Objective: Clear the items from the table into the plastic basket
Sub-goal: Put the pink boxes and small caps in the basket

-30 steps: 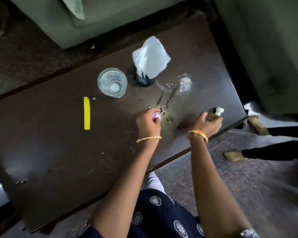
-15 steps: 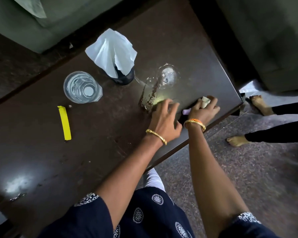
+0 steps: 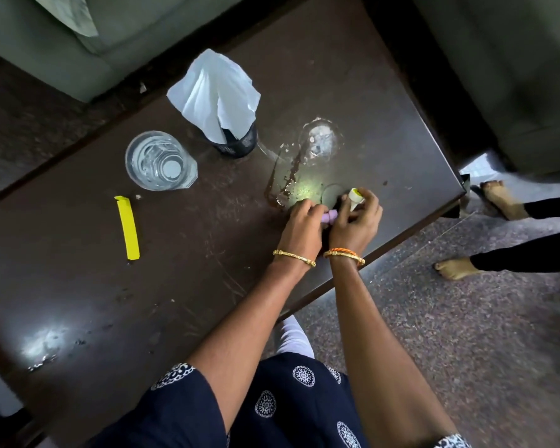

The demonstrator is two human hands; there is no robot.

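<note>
Purple small piece pinched in left hand, white yellow-tipped tube gripped in right hand, both hands touching near right end of dark table. Farther left: water glass, yellow strip.

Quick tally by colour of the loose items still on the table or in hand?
Yellow: 1, the yellow strip lying flat.
Clear: 1, the glass.
White: 2, the tissue in its black mesh holder, and the white tube in the right hand.
Purple: 1, the purple piece in the left hand.
Total: 5.
</note>
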